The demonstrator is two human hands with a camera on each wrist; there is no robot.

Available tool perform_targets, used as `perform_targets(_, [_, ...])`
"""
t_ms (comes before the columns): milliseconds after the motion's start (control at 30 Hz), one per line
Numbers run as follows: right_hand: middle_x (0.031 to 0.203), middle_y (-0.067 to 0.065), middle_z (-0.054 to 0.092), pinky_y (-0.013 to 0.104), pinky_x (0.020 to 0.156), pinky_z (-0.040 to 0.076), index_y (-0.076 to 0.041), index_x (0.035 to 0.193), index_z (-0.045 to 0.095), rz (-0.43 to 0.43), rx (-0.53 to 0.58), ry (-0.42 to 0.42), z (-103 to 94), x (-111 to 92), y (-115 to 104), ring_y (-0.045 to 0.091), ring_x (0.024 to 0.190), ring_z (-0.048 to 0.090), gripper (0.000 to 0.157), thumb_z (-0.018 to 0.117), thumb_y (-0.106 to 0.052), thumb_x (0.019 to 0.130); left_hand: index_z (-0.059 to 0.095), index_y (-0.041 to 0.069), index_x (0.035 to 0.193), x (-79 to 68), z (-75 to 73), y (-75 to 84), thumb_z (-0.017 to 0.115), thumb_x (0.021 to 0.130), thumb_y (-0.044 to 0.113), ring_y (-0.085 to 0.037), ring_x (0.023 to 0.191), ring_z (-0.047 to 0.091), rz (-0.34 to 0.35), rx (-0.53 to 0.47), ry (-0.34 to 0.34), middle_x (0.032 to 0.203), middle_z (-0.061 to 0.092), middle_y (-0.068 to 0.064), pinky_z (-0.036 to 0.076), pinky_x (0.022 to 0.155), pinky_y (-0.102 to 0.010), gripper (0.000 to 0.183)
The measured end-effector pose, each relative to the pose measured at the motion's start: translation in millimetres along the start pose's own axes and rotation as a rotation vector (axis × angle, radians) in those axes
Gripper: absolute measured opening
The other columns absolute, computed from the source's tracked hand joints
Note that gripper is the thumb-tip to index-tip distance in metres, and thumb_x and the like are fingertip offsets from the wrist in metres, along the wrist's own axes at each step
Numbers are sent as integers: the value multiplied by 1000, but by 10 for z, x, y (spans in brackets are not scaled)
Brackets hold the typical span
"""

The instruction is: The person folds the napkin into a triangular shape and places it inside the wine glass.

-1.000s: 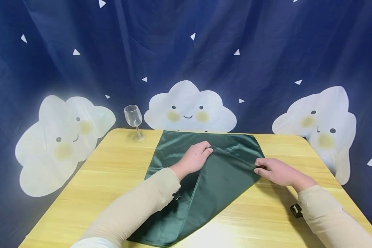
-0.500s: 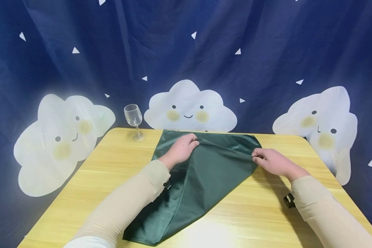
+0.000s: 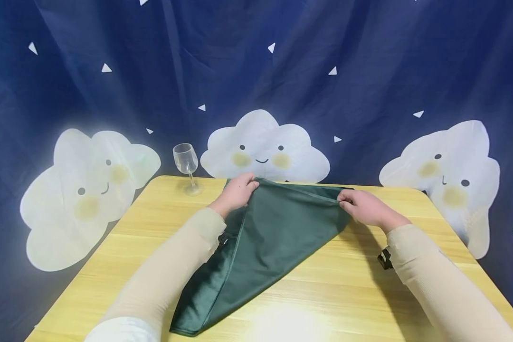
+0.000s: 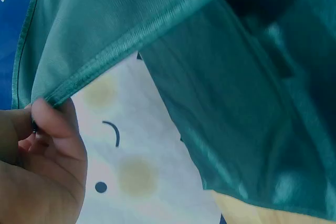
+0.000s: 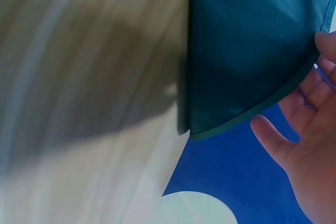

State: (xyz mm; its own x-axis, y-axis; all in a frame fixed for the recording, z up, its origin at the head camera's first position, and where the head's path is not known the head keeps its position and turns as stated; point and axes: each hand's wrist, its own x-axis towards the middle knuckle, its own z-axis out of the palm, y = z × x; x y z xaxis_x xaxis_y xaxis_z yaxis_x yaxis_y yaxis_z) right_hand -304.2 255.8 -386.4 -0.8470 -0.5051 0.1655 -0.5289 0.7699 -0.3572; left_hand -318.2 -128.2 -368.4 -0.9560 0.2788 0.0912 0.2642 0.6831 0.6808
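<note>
A dark green satin cloth napkin (image 3: pixel 278 232) lies folded over on itself across the table, its upper layer raised between my hands. My left hand (image 3: pixel 238 191) pinches a hemmed corner near the table's far edge. In the left wrist view, thumb and fingers of that hand (image 4: pixel 52 166) grip the stitched hem, and the lower layer (image 4: pixel 231 103) shows beneath the lifted one. My right hand (image 3: pixel 365 206) holds the same upper edge further right. In the right wrist view, the right hand's fingers (image 5: pixel 310 85) are at the hem of the napkin (image 5: pixel 257 51).
A stemmed wine glass (image 3: pixel 186 164) stands upright at the far left corner of the wooden table (image 3: pixel 124 256). Behind the far edge hangs a dark blue curtain (image 3: pixel 256 61) with white smiling clouds. A shadow falls under the right forearm.
Both hands have moved away from me and to the left, drawing the napkin's upper layer towards the far edge. The folded layer covers more of the lower one. The glass has stayed put.
</note>
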Motion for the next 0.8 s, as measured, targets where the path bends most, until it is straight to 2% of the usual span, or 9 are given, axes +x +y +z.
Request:
perform_targets(100, [85, -2, 60, 43, 78, 45, -10, 99, 64, -2, 1, 3, -11, 90, -32, 18, 76, 55, 6, 58, -9, 99, 43, 9, 87, 27, -54, -16, 46, 109, 21, -25, 61, 60, -29, -24, 23, 80, 47, -12, 56, 60, -32, 25])
perform_targets(267, [88, 1, 63, 44, 80, 46, -9, 99, 64, 9, 0, 27, -21, 204, -44, 21, 80, 56, 6, 59, -7, 99, 49, 7, 94, 71, -128, -62, 48, 109, 22, -24, 63, 65, -50, -33, 50, 87, 51, -14, 57, 60, -31, 21])
perform_targets(467, [97, 10, 70, 50, 86, 48, -7, 103, 65, 10, -8, 69, -6, 337, -42, 31, 93, 64, 9, 59, -4, 98, 56, 8, 110, 152, -180, -168, 51, 107, 23, -23, 67, 67, -76, -33, 137, 105, 63, -14, 57, 62, -32, 16])
perform_targets(667, [106, 17, 71, 53, 93, 48, -3, 108, 66, 25, -9, 77, 112, 514, -41, 37, 104, 66, 16, 56, -1, 96, 50, 8, 109, 168, -247, -305, 53, 104, 17, -25, 65, 67, -133, -67, 212, 106, 65, -15, 56, 64, -36, 11])
perform_targets(800, [108, 18, 70, 53, 93, 48, -3, 108, 64, 54, -5, 77, 170, 596, -46, 38, 107, 64, 16, 54, 1, 96, 46, 8, 104, 178, -262, -377, 52, 104, 13, -26, 69, 66, -134, -100, 229, 102, 60, -14, 57, 65, -35, 7])
